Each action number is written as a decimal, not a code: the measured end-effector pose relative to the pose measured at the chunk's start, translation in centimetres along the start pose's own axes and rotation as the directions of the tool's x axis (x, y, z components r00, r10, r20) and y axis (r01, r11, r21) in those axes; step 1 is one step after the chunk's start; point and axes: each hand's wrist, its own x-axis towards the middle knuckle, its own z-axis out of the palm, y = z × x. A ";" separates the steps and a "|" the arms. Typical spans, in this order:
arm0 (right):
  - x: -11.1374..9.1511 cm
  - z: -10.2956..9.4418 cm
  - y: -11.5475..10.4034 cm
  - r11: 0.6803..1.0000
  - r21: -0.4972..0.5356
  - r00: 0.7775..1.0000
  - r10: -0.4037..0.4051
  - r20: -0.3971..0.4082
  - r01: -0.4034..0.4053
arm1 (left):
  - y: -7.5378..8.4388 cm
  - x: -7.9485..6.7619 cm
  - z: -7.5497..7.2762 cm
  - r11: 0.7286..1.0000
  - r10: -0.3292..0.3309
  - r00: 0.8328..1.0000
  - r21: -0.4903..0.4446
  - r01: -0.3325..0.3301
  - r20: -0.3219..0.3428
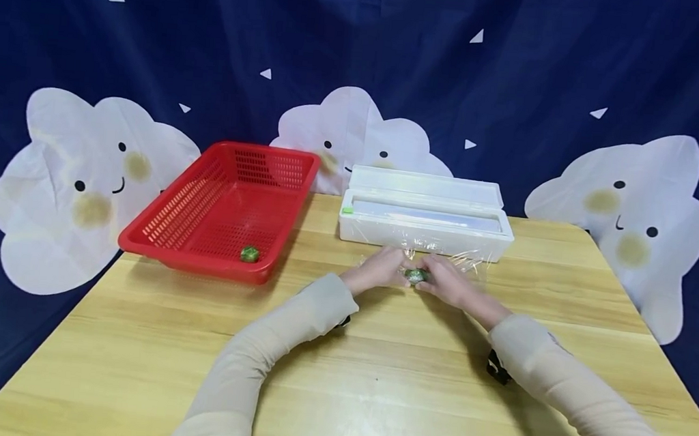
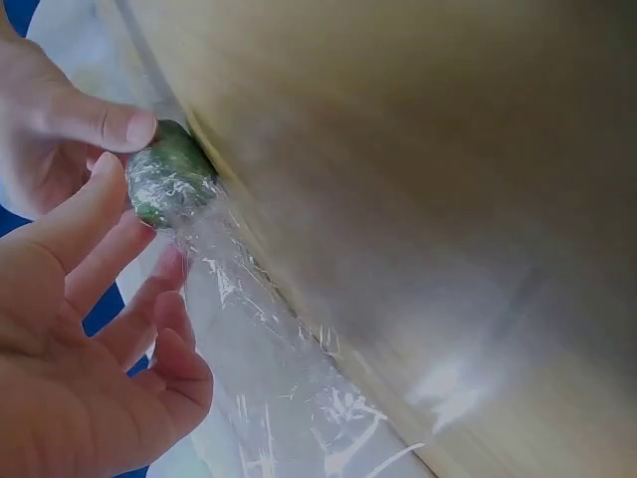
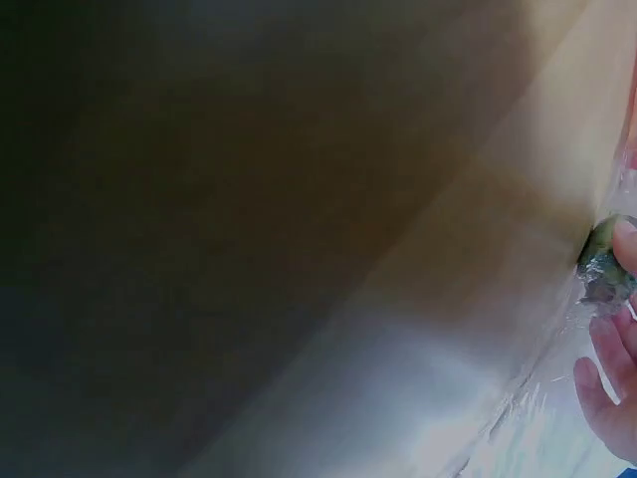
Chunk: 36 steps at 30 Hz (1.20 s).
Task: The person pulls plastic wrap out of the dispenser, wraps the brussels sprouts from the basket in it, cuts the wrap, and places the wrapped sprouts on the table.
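A green lump (image 1: 416,276) in clear film (image 1: 475,265) sits just in front of the white box (image 1: 357,229). The left hand (image 1: 384,269) and right hand (image 1: 446,280) pinch it together between thumbs and fingers. Wrapping appears in hand; the next move seems to call for gathering loose film snugly. Left of the box, a red basket (image 1: 198,259) holds another green piece (image 1: 249,254).

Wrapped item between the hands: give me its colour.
Green, mostly dark; the wrapped item shows best in the left wrist view.

Bundle (image 1: 416,276) before box (image 1: 426,186), basket (image 1: 258,207) left
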 end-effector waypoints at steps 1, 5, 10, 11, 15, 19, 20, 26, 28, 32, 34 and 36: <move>0.1 0.0 0.1 1.000 0.007 1.000 0.003 0.002 -0.003 | 0.0 0.1 0.0 1.000 0.003 1.000 0.000 -0.003 -0.006; 0.6 -0.3 0.5 1.000 0.021 1.000 -0.008 0.019 0.007 | 0.0 0.6 -0.1 1.000 0.009 1.000 -0.001 -0.009 -0.019; 1.0 -0.7 1.0 0.995 0.085 0.997 -0.054 0.056 0.049 | -0.1 1.0 -0.1 0.999 -0.010 1.000 0.041 0.011 -0.026; 1.1 -0.7 1.1 0.993 0.105 0.996 -0.060 0.064 0.053 | -0.1 1.1 0.0 0.999 -0.019 0.999 0.042 0.020 -0.026; 1.1 -0.9 1.4 0.986 0.149 0.993 -0.090 0.081 0.077 | -0.3 1.5 0.0 0.999 -0.039 0.999 0.031 0.040 -0.022; 1.3 -0.8 1.9 0.975 0.216 0.990 -0.081 0.114 0.055 | -0.6 2.0 0.0 0.999 -0.034 0.999 0.017 0.034 -0.013; 1.4 -0.7 2.1 0.969 0.241 0.989 -0.076 0.129 0.043 | -0.7 2.1 0.0 0.999 -0.030 1.000 0.019 0.030 -0.008; 2.0 -0.5 3.4 0.934 0.355 0.980 -0.037 0.196 -0.035 | -1.0 2.7 -0.3 1.000 -0.028 0.999 0.006 0.027 0.030; 2.0 -0.5 3.7 0.917 0.390 0.976 -0.012 0.219 -0.076 | -1.1 2.8 -0.3 0.999 -0.041 0.998 -0.022 0.042 0.045; 2.1 -0.7 4.3 0.880 0.452 0.963 0.020 0.271 -0.146 | -1.2 2.9 -0.4 0.993 -0.068 0.995 -0.088 0.075 0.077; 2.2 -0.9 4.5 0.864 0.467 0.952 0.044 0.303 -0.189 | -1.2 2.9 -0.5 0.990 -0.077 0.992 -0.108 0.088 0.097; 2.3 -1.0 4.7 0.843 0.481 0.937 0.073 0.341 -0.241 | -1.2 2.9 -0.5 0.988 -0.083 0.990 -0.122 0.097 0.116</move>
